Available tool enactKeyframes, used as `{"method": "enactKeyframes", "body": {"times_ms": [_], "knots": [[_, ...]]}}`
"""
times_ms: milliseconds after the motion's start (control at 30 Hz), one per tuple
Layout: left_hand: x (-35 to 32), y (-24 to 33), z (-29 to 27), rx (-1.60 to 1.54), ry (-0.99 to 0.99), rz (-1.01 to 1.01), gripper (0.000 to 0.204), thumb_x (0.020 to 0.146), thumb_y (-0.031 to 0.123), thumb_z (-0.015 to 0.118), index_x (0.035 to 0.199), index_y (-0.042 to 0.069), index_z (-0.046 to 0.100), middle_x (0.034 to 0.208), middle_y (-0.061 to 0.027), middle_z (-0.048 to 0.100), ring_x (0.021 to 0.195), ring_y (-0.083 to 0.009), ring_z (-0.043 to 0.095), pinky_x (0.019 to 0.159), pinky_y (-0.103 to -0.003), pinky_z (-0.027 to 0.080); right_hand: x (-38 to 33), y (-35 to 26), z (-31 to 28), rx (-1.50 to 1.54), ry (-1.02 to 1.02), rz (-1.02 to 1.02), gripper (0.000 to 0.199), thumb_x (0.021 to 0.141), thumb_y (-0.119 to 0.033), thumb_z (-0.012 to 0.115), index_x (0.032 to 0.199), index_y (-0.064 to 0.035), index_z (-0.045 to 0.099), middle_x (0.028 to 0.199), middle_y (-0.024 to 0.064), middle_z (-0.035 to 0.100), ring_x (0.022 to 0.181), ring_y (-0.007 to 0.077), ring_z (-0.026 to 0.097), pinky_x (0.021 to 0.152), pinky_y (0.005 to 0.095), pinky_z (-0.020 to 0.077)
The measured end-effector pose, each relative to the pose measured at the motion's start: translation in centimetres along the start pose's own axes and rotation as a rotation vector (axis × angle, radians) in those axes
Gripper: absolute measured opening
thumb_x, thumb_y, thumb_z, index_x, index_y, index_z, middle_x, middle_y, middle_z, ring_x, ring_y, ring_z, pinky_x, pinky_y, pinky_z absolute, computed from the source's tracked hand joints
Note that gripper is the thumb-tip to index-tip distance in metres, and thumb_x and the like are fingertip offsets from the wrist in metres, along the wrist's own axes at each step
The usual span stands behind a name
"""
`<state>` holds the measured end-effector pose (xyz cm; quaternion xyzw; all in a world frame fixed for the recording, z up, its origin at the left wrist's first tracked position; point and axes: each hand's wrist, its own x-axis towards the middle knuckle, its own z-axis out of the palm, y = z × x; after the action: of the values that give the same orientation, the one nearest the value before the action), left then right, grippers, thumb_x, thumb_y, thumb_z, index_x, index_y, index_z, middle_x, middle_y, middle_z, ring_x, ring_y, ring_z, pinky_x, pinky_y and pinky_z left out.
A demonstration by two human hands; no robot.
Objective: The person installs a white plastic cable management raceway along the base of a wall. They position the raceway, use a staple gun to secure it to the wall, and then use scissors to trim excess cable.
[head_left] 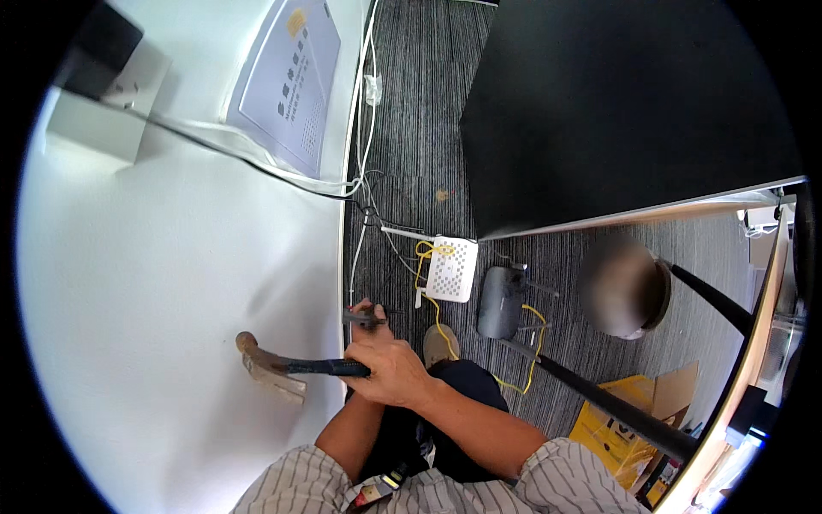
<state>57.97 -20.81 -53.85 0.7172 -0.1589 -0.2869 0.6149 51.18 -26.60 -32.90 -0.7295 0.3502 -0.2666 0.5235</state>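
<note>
My right hand (390, 372) is wrapped round the dark handle of a claw hammer (272, 367). The hammer lies sideways in front of the white wall, its worn metal head to the left. Just beyond, and partly covered by my right hand, my left hand (370, 329) is closed round a small dark grey tool or fitting (366, 319) near the foot of the wall. Its kind cannot be made out. A thin white cable (356, 262) runs down the wall's base close to my left hand.
A white router (452, 269) with a yellow cable (441, 322) and a dark grey router (498, 301) sit on the striped carpet. A light grey box (291, 90) and a socket block (103, 128) are on the wall. Right: black panel (616, 111), table leg (608, 407), yellow carton (612, 437).
</note>
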Motion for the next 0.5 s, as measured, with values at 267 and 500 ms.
{"method": "enactKeyframes", "body": {"times_ms": [267, 500], "knots": [[-6.2, 8.2, -6.8, 0.125, -0.184, -0.115, 0.028, 0.086, 0.008, 0.07, 0.11, 0.0, 0.059, 0.099, -0.006, 0.062, 0.092, -0.0179, 0.059, 0.086, -0.032, 0.048, -5.0, -0.6, -1.7, 0.171, 0.354, 0.056, 0.02, 0.071, -0.009, 0.078, 0.08, -0.0016, 0.062, 0.074, 0.0153, 0.063, 0.068, 0.0319, 0.066, 0.064, 0.0379, 0.0527], [-9.6, 21.4, -13.5, 0.681, -0.295, 0.078, 0.02, 0.087, 0.006, 0.07, 0.105, -0.001, 0.064, 0.099, -0.0081, 0.066, 0.098, -0.0188, 0.062, 0.096, -0.032, 0.044, -11.8, -0.5, 2.5, 0.107, 0.649, 0.582, 0.027, 0.087, -0.023, 0.074, 0.082, 0.0018, 0.064, 0.063, 0.0058, 0.059, 0.06, 0.0111, 0.054, 0.055, 0.0325, 0.0461]]}}
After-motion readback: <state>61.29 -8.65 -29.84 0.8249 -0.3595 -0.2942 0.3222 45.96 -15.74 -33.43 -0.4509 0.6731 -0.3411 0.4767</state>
